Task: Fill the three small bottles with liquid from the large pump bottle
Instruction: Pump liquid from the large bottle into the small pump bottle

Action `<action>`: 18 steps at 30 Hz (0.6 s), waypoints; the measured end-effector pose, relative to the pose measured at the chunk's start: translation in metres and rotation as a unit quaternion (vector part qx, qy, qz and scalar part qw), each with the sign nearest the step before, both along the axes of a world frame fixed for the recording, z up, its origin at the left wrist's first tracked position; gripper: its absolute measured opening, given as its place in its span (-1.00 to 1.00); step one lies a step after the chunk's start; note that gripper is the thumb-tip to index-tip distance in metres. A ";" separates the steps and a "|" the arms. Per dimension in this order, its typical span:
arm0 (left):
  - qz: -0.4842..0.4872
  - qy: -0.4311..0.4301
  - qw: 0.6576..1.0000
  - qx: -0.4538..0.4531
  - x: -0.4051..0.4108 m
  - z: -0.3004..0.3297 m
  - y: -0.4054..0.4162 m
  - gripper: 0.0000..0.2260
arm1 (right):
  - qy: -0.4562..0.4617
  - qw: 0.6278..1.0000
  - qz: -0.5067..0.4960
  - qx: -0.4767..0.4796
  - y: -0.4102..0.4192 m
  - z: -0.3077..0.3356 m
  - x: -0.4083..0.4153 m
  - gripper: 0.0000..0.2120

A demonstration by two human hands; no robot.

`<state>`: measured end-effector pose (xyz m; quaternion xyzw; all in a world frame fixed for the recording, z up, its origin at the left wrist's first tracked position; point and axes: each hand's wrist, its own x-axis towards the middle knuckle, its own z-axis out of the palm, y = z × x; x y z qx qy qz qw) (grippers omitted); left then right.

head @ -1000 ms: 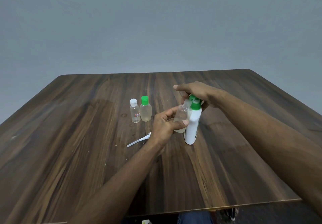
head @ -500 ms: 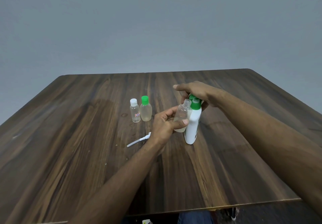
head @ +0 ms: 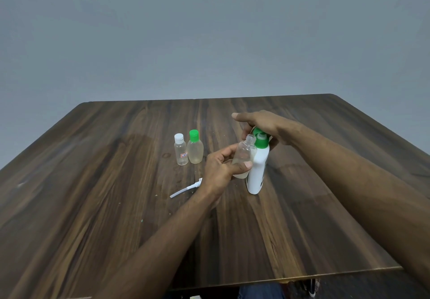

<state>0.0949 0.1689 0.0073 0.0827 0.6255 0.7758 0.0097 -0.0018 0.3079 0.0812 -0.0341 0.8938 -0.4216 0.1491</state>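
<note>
Because the work is done near the middle of the table [head: 116, 205], both forearms reach in from the near edge and meet over the pump bottle [head: 257, 173], which stands upright on the wood so that its base takes the downward push. Resting over the green pump head, the right hand [head: 267, 127] has its fingers draped across the top and the index finger extended; it presses rather than clasps, judged to be working the pump. Beside it the left hand [head: 221, 168] grips the open bottle [head: 243, 156], thumb across the front and fingers behind, holding it uncapped and slightly tilted with its mouth just under the spout, evidently to catch the liquid; a little pale liquid sits at its bottom. Left of these, two capped bottles [head: 189, 150] stand touching, apparently filled and set aside. Near the left wrist lies a white tube [head: 185, 189], set apart from the bottles.
</note>
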 end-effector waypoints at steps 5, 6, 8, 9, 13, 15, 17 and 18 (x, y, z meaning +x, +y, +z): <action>-0.002 -0.001 1.000 0.002 0.000 0.000 -0.001 -0.62 | 0.007 1.000 -0.012 0.015 -0.002 -0.003 -0.003 -0.57; -0.002 -0.001 1.000 0.002 0.000 0.000 -0.001 -0.62 | 0.012 1.000 -0.013 0.020 -0.002 -0.004 -0.003 -0.59; -0.004 -0.001 1.000 0.002 0.000 0.000 0.000 -0.62 | 0.020 0.999 -0.014 0.022 -0.004 -0.005 -0.003 -0.61; -0.003 -0.001 1.000 0.002 0.000 0.000 0.000 -0.62 | 0.023 0.999 -0.015 0.022 -0.004 -0.005 -0.003 -0.61; 0.003 -0.001 1.000 -0.004 -0.001 -0.001 0.000 -0.62 | 0.015 1.000 -0.006 0.012 -0.001 -0.004 -0.002 -0.56; 0.005 -0.001 1.000 -0.005 -0.001 -0.001 0.000 -0.61 | 0.006 1.000 0.001 0.004 0.000 -0.002 -0.001 -0.50; 0.006 -0.001 1.000 -0.003 -0.001 -0.001 -0.001 -0.61 | 0.003 1.000 0.008 0.003 0.000 0.000 0.001 -0.47; 0.006 0.000 1.000 -0.003 -0.001 -0.001 -0.001 -0.61 | 0.003 1.000 0.008 0.004 0.000 0.000 0.000 -0.48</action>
